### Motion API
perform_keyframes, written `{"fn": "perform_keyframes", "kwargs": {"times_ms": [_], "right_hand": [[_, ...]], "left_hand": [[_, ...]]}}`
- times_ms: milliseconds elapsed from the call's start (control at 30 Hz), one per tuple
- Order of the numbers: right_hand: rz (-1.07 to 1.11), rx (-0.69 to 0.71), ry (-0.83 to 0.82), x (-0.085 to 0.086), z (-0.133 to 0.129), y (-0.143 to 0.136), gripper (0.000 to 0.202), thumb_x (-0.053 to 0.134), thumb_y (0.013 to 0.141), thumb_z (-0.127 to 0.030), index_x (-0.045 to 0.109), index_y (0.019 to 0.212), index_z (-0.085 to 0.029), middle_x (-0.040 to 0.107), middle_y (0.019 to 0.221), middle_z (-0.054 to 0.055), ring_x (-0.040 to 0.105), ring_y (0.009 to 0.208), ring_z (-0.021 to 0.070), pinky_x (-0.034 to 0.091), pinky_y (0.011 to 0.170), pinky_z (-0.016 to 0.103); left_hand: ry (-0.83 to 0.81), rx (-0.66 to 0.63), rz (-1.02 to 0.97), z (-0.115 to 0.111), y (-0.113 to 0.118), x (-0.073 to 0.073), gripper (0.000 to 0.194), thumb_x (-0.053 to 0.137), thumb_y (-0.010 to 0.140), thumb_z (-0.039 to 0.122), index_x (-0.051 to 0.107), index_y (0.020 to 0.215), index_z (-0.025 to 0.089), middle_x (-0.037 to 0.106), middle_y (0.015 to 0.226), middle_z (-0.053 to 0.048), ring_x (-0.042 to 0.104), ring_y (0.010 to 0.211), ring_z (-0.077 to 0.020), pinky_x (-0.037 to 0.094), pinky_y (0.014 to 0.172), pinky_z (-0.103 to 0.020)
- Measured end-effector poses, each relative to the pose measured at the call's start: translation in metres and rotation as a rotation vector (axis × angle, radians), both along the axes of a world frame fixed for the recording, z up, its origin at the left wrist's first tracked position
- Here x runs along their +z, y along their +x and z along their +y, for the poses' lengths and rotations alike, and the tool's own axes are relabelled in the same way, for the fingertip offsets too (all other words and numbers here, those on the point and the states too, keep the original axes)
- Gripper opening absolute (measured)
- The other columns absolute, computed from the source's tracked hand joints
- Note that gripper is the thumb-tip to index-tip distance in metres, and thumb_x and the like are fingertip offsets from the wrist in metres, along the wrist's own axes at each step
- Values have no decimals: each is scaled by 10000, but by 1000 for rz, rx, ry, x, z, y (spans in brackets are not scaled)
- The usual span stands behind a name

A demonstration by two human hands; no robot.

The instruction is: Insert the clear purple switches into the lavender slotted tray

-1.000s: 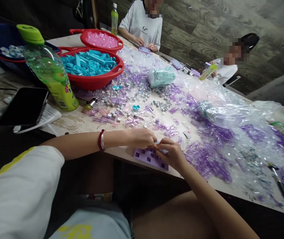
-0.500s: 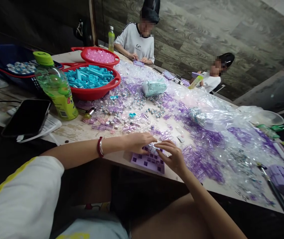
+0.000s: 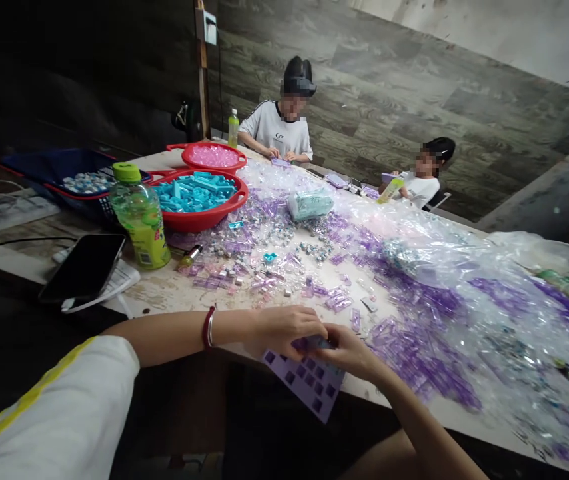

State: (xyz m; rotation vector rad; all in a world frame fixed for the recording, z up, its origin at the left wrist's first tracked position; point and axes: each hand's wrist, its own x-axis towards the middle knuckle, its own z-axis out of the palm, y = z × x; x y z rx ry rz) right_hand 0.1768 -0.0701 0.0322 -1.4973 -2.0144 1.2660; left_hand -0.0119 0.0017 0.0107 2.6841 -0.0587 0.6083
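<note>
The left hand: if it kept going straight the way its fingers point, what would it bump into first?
Probably the right hand, which lies just ahead of the left hand over the purple board; exact depth is unclear.

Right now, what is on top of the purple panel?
The left hand and right hand cover the far part of the purple panel, with a bluish item between them, too hidden to identify. Dark square holes show on the near part; anything beneath the hands is covered.
</note>
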Motion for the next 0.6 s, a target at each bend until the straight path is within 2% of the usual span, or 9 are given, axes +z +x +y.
{"fn": "perform_keyframes", "kwargs": {"times_ms": [167, 267, 367, 600], "right_hand": [[150, 11, -54, -2, -3, -1, 280, 623, 764, -271, 621, 1020, -157, 646, 922, 27, 586, 813, 183, 473, 685, 273], [92, 37, -50, -3, -5, 1, 368, 596, 797, -288, 553, 1141, -165, 626, 1020, 46, 574, 910, 203, 481, 760, 305], [1, 36, -51, -1, -9, 2, 372, 584, 818, -338, 535, 1135, -150, 617, 1052, 67, 561, 958, 223, 474, 801, 331], [-187, 14, 22, 10, -15, -7, 296, 553, 810, -314, 551, 1064, -162, 636, 944, 57, 581, 843, 221, 477, 722, 339]], "left_hand": [[67, 0, -11, 0, -2, 8, 473, 646, 731, 306, 483, 1133, 118, 583, 1049, -131, 538, 980, -230, 448, 873, -324], [100, 83, 15, 0, -2, 7, 576, 644, 739, 484, 479, 1148, 112, 594, 1009, -133, 567, 908, -236, 462, 795, -321], [104, 160, 96, -1, -1, 5, 631, 638, 724, 588, 481, 1135, 134, 621, 923, -102, 592, 813, -228, 454, 696, -302], [72, 162, 120, -3, -3, 10, 623, 676, 725, 534, 455, 1156, 142, 641, 949, -93, 608, 852, -222, 441, 735, -290]]}}
